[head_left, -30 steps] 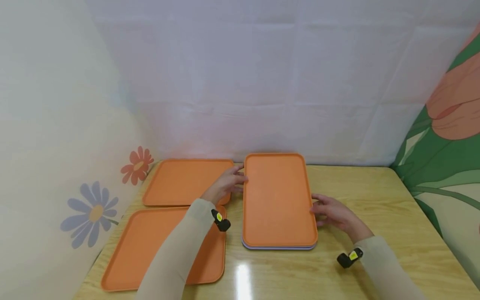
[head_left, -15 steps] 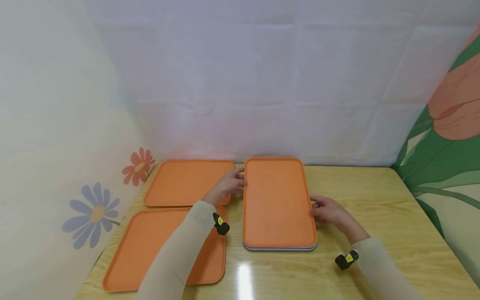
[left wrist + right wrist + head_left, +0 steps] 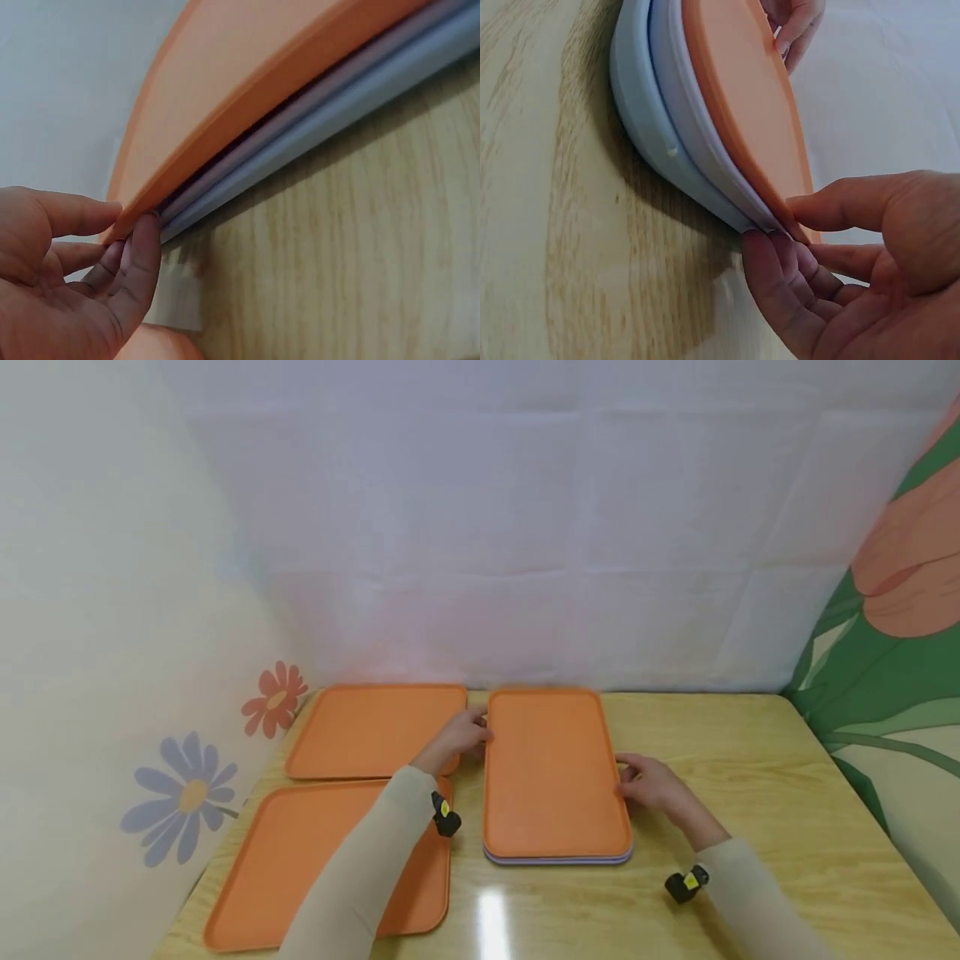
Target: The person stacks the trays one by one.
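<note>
In the head view, an orange rectangular tray (image 3: 555,768) lies lengthwise on top of a stack at the table's middle. Under it the right wrist view shows a lavender tray (image 3: 694,97) and a light blue tray (image 3: 634,105) below that. My left hand (image 3: 457,735) pinches the orange tray's left edge, with fingers above and below the rim in the left wrist view. At the opposite edge my right hand (image 3: 654,785) holds the tray the same way. A dark gap shows beneath the orange rim (image 3: 232,109) in the left wrist view.
Two more orange trays lie on the left side of the wooden table (image 3: 712,743): a far tray (image 3: 375,731) and a near tray (image 3: 300,843), partly under my left sleeve (image 3: 360,877). A white cloth backdrop (image 3: 525,527) hangs behind the table.
The far end of the orange tray has come down and toward me onto the stack. Both hands have lowered slightly with it, the right also shifting a little left.
</note>
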`<control>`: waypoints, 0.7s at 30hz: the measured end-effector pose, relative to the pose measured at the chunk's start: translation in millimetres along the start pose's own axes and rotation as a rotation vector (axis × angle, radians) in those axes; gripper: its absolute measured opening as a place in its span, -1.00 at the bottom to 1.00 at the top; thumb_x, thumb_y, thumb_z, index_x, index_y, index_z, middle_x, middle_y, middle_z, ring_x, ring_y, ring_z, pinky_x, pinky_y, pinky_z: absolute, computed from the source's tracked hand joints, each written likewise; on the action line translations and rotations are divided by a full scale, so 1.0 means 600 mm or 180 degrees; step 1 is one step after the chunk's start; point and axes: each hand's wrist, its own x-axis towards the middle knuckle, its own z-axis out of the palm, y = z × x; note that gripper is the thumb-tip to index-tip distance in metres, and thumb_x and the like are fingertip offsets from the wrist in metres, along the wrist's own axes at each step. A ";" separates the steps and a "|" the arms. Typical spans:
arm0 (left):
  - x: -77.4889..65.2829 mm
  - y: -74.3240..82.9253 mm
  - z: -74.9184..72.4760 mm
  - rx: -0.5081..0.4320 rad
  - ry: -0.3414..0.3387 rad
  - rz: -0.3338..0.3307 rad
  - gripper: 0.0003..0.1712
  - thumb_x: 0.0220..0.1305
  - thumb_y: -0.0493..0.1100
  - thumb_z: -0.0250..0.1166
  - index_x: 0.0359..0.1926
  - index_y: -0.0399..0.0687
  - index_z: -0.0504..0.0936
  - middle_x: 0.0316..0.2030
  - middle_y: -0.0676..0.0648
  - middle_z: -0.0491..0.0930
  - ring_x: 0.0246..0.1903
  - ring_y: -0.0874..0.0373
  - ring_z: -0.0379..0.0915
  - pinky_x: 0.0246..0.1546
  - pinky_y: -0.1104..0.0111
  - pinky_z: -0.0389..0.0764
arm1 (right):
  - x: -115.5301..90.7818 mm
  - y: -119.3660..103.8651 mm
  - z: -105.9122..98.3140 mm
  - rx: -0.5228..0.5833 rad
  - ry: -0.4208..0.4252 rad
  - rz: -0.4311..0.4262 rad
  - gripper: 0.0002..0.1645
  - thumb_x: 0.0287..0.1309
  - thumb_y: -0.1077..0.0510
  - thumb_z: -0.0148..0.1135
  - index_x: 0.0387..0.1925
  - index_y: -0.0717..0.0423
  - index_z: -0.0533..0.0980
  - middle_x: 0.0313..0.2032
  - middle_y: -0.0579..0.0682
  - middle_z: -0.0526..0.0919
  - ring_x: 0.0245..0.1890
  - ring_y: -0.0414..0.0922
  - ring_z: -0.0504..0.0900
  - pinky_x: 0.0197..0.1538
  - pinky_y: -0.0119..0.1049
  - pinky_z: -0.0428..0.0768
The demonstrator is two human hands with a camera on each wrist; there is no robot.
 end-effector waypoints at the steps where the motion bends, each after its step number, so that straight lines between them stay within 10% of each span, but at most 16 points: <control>1: -0.001 0.001 0.003 -0.0007 -0.0002 -0.0031 -0.21 0.33 -0.39 0.17 0.53 -0.36 0.12 0.22 -0.40 0.41 -0.23 0.02 0.56 -0.21 0.20 0.71 | 0.000 0.001 0.001 -0.0004 -0.0011 -0.0016 -0.25 0.08 0.39 0.27 0.32 0.53 0.30 -0.35 0.10 0.55 -0.46 -0.14 0.56 -0.38 -0.29 0.59; 21: -0.007 -0.002 0.015 -0.0102 -0.0067 -0.0178 -0.30 0.43 -0.41 0.08 0.52 -0.40 0.09 0.37 -0.45 0.27 -0.12 -0.05 0.56 -0.13 0.16 0.71 | 0.008 0.005 0.008 0.0250 -0.0053 0.0452 -0.23 0.21 0.37 0.24 0.41 0.43 0.20 -0.08 0.30 0.54 -0.23 0.02 0.65 -0.22 -0.11 0.72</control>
